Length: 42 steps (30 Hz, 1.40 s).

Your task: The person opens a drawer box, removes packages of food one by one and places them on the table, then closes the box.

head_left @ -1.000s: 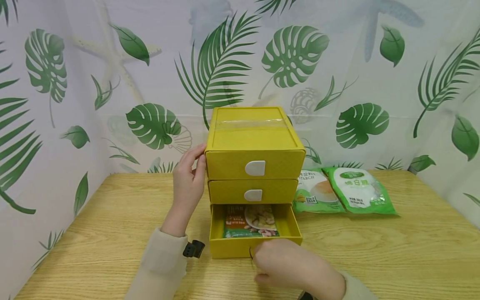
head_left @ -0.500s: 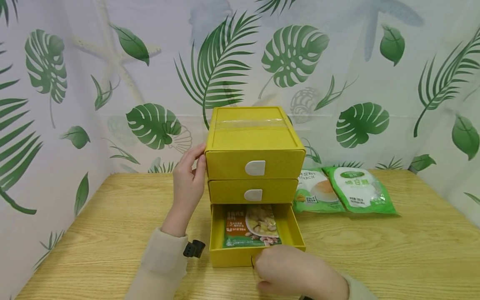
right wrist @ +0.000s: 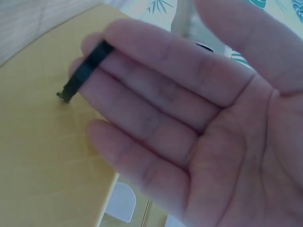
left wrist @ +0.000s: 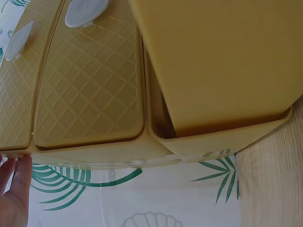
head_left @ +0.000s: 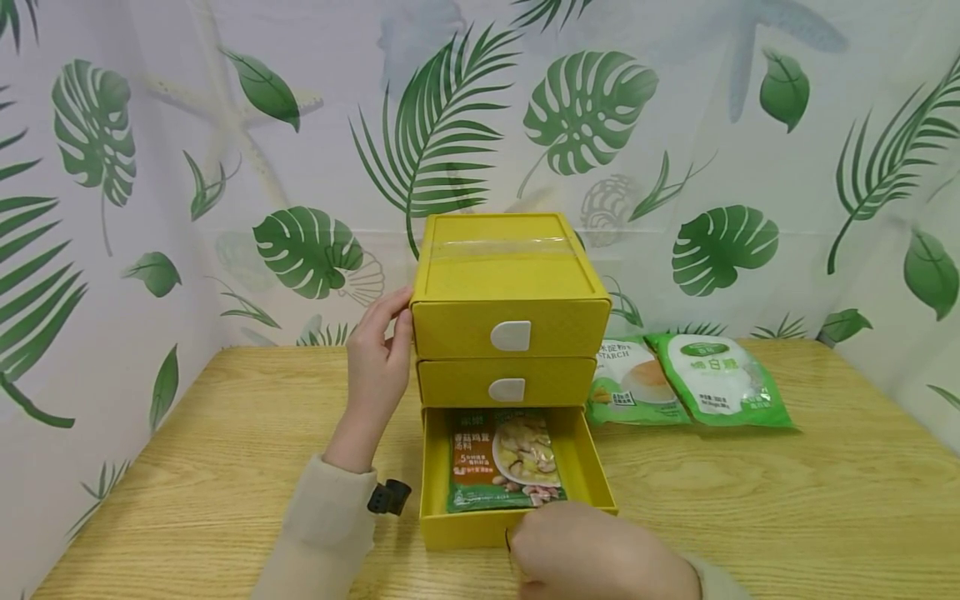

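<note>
A yellow three-tier drawer cabinet stands on the table, its bottom drawer pulled out toward the person. Inside that drawer a brown-and-green food packet lies flat, printed with a picture of a dish. My left hand rests against the cabinet's upper left side, fingers extended along it and thumb at the front corner. Low at the drawer's front is my right hand, back of the hand up. In the right wrist view its fingertips hook through a black pull strap on the drawer front.
Two green-and-white bags, a starch bag and a second bag, lie right of the cabinet. White pull tabs mark the upper drawers, both closed. A leaf-print curtain hangs behind the wooden table.
The bottom drawer has slid farther out toward the person, with my right hand moving along at its front. More of the packet shows. My left hand has stayed in place.
</note>
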Each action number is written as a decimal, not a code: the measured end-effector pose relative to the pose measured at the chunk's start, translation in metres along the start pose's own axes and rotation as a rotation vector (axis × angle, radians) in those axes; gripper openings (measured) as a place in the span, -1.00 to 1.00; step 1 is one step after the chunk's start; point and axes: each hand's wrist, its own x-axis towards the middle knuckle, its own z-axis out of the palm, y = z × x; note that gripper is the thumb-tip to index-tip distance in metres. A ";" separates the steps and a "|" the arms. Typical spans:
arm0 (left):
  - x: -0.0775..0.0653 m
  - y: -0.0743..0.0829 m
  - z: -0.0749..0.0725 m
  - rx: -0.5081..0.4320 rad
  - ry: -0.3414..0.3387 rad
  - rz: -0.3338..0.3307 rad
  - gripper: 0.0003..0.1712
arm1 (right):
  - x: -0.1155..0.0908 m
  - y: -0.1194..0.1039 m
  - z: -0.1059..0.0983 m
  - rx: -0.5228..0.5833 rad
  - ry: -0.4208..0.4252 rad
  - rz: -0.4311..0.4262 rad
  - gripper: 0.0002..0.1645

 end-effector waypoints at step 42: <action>0.000 0.000 0.000 0.001 -0.003 -0.002 -0.72 | 0.004 -0.010 0.006 -0.009 -0.158 0.008 -0.68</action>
